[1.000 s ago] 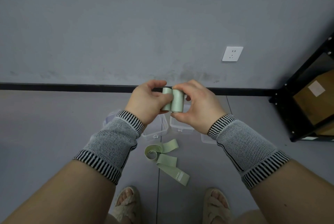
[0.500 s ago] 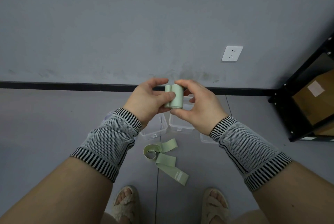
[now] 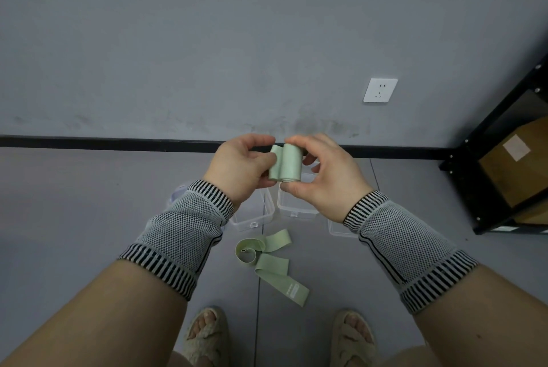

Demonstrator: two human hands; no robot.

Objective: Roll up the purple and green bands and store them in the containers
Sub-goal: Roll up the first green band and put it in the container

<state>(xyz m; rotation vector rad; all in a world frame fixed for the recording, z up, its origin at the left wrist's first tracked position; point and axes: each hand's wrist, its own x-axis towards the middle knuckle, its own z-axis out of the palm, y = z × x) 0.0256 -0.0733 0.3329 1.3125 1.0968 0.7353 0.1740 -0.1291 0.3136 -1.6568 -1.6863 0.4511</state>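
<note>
Two hands on one little green roll right now, held up in the air at about chest height, straight above the clear containers sitting on the floor by the wall. The roll's long axis runs roughly up-down in the head view, leaning a touch. The right hand has it pinched end to end, thumb under the bottom and fingers curled over the top, so that hand is closed around it. The left hand is pinching the loose tail flap on the roll's left side, fingers mostly closed too. I'd say the last bit of wrap is what's left, then it's a straight drop down into the container just below the right hand. Another green band lies unrolled on the floor nearer the feet. No purple band in view that I can make out.
</note>
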